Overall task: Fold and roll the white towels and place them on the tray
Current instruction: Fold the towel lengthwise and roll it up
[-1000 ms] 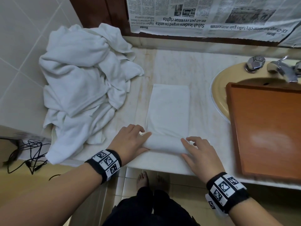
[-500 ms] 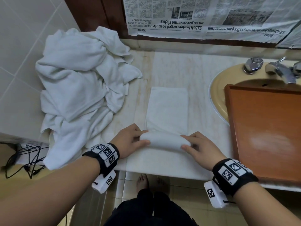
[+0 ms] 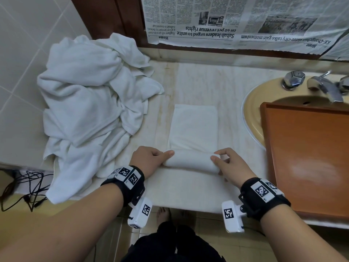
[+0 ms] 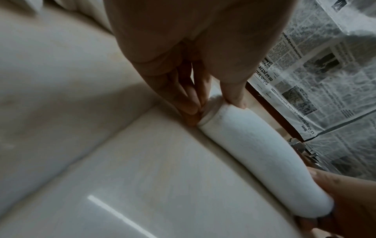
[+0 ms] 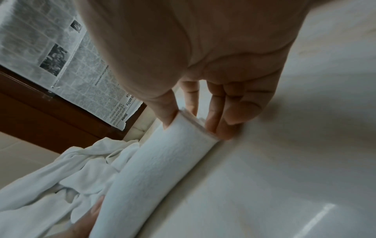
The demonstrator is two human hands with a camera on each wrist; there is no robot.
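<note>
A folded white towel (image 3: 194, 127) lies flat on the marble counter, its near end wound into a roll (image 3: 190, 160) (image 4: 260, 162) (image 5: 158, 164). My left hand (image 3: 151, 157) (image 4: 211, 104) pinches the roll's left end between thumb and fingers. My right hand (image 3: 226, 163) (image 5: 195, 124) pinches the right end the same way. An orange-brown wooden tray (image 3: 309, 157) sits to the right, over the sink, with nothing on it.
A heap of loose white towels (image 3: 90, 110) fills the counter's left side and hangs over its front edge. A yellow sink (image 3: 251, 103) with chrome taps (image 3: 324, 87) lies at the right. Newspaper (image 3: 245, 21) covers the back wall. Black cables (image 3: 24, 188) lie on the floor.
Both hands have rolled the towel's near end away from me, so the roll is thicker and farther from the counter edge, and the flat part is shorter.
</note>
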